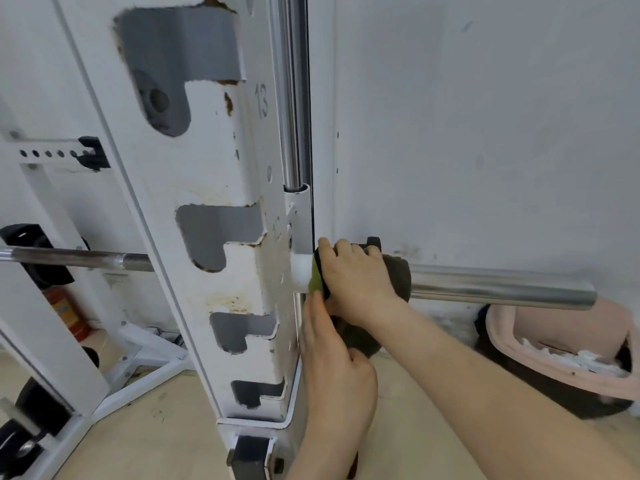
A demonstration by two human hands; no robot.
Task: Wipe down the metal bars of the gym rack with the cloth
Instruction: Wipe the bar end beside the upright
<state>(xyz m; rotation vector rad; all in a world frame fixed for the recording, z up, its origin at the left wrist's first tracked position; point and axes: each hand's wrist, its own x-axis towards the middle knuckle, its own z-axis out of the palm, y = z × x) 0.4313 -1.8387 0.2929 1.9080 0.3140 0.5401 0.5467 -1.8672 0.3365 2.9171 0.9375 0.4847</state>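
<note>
Long bare stretch of the shiny bar (502,284) left open to its end, cloth (398,271) (dark, green edge) wrapped and gripped by the right hand (353,271), hanging cloth pinched by the left hand (332,362) beside the white post (221,237)

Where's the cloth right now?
Centre of the head view: the cloth is wrapped around the horizontal chrome bar just right of the white upright, gripped by the right hand.
</note>
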